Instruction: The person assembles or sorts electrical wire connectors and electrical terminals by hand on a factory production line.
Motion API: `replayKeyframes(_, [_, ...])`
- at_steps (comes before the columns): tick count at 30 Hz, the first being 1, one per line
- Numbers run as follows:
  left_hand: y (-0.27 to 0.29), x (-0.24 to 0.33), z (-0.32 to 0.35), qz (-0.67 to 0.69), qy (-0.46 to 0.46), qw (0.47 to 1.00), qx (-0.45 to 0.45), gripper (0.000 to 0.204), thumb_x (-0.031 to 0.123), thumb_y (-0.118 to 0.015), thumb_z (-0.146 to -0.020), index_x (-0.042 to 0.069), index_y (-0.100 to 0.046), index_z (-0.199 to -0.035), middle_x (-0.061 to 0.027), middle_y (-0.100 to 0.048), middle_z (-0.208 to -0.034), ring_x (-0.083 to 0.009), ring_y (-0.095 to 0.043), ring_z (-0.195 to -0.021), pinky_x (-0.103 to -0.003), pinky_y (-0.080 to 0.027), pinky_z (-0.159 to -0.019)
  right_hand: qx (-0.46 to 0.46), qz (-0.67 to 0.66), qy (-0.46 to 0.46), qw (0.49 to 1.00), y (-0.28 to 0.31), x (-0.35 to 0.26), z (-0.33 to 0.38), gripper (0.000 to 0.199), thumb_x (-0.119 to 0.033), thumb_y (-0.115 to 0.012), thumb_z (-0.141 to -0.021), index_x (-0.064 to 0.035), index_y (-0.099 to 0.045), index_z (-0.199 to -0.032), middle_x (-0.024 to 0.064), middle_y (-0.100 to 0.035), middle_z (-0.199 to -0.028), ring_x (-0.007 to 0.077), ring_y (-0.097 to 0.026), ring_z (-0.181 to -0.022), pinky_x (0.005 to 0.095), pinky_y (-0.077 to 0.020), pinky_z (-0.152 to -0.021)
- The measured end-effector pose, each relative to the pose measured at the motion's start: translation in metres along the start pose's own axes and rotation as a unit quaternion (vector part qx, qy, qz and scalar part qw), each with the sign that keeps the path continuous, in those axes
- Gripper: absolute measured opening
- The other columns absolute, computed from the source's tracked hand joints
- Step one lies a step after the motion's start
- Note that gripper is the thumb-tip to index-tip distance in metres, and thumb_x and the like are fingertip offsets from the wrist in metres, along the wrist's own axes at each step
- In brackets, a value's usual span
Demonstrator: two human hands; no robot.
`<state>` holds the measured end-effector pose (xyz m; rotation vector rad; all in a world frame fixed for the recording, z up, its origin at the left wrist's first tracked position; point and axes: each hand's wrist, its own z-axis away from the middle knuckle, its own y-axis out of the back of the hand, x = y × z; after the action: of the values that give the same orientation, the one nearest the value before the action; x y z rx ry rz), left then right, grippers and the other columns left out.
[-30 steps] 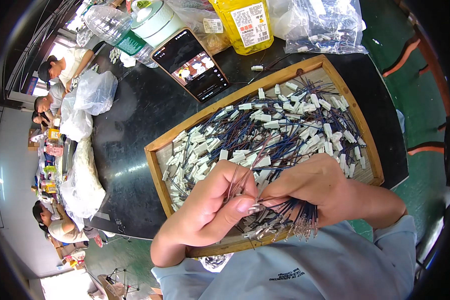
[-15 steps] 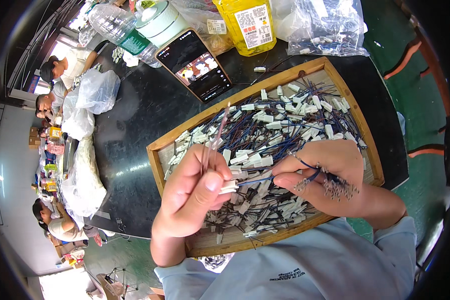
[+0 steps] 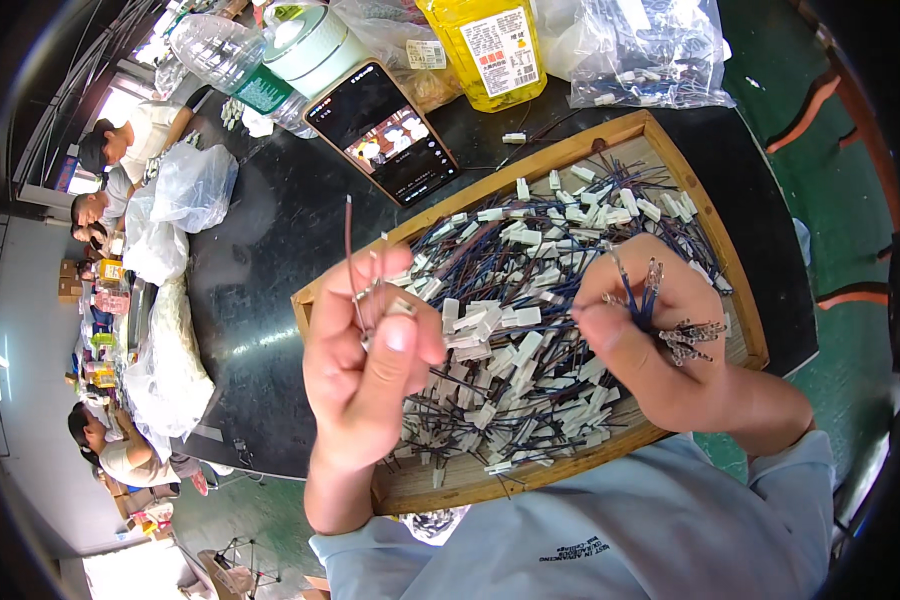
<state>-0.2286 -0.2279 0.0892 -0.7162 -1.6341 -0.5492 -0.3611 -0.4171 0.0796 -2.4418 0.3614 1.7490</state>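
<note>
My left hand (image 3: 365, 375) is closed over the left part of the tray, pinching a small white connector (image 3: 402, 306) between thumb and fingers. Thin wires (image 3: 349, 235), one of them brown, stick up from among its fingers. On the right, my right hand (image 3: 660, 350) is wrapped round a bundle of dark blue wires (image 3: 638, 312) with bare metal crimp terminals (image 3: 692, 342) at their ends. Its thumb and forefinger meet, but a wire between their tips is hard to make out. Beneath both hands, a wooden tray (image 3: 760, 330) holds many white connectors with blue and brown wires (image 3: 530, 235).
Beyond the tray on the black table (image 3: 240, 270) lean a lit phone (image 3: 382, 130), a lidded cup (image 3: 315, 50), a plastic bottle (image 3: 232, 60) and a yellow container (image 3: 490, 55). Clear bags (image 3: 650, 50) lie at the back. Several people sit at the far left.
My hands have moved apart: the blue wire that ran from the right fingers to the white connector no longer spans them. The left hand has turned upward, its connector and wires shifting with it.
</note>
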Motion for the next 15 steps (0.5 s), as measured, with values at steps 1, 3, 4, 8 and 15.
replayKeyframes(1, [0.001,-0.003,0.002,-0.017,-0.019,0.999,-0.021,0.03,0.016,-0.051,-0.093,-0.002,-0.044,-0.116,-0.0062,-0.056,-0.076,-0.0038,-0.041,-0.051,-0.017,-0.033,-0.047,0.001,0.0,-0.001,1.0,0.0,-0.002,0.001,0.016,-0.001,-0.061,-0.083,0.0033,-0.053,-0.096,0.0068,-0.055,-0.083,0.0044,-0.049,-0.068,0.0198,-0.0393,-0.059])
replayKeyframes(3, [0.002,-0.005,0.003,0.015,-0.018,0.998,-0.053,0.025,0.013,-0.054,-0.091,-0.002,-0.044,-0.109,-0.0131,-0.06,-0.081,-0.0082,-0.051,-0.059,-0.021,-0.041,-0.057,-0.016,-0.007,-0.063,0.998,-0.003,-0.005,0.002,0.014,-0.002,-0.063,-0.081,0.0025,-0.056,-0.092,0.0046,-0.055,-0.075,0.0034,-0.048,-0.063,0.0198,-0.0378,-0.054])
replayKeyframes(4, [-0.002,-0.006,0.004,0.03,-0.02,0.996,-0.079,0.024,0.013,-0.054,-0.092,-0.002,-0.044,-0.108,-0.0127,-0.059,-0.081,-0.0102,-0.054,-0.063,-0.022,-0.044,-0.061,-0.005,-0.023,-0.079,0.997,-0.007,-0.005,0.002,0.012,-0.004,-0.066,-0.08,0.0014,-0.058,-0.087,0.0032,-0.054,-0.067,0.004,-0.046,-0.056,0.0212,-0.0366,-0.049])
replayKeyframes(8, [-0.008,-0.001,0.009,0.04,-0.002,0.991,-0.131,0.022,0.012,-0.05,-0.093,-0.004,-0.044,-0.107,-0.0126,-0.059,-0.082,-0.0137,-0.059,-0.073,-0.026,-0.048,-0.07,-0.019,-0.005,-0.056,0.998,-0.007,-0.003,0.001,0.011,-0.004,-0.067,-0.079,0.0008,-0.059,-0.085,0.0035,-0.054,-0.065,0.0046,-0.045,-0.054,0.0213,-0.0359,-0.047])
replayKeyframes(15, [-0.005,-0.008,0.012,0.008,-0.04,0.99,-0.137,0.018,0.009,-0.049,-0.093,-0.005,-0.046,-0.105,-0.0143,-0.057,-0.092,-0.0128,-0.058,-0.073,-0.025,-0.047,-0.069,-0.011,0.029,-0.016,0.999,-0.01,-0.002,0.002,0.005,-0.002,-0.064,-0.081,-0.0012,-0.061,-0.086,-0.0057,-0.048,-0.054,-0.0025,-0.032,-0.047,0.0175,-0.0223,-0.043])
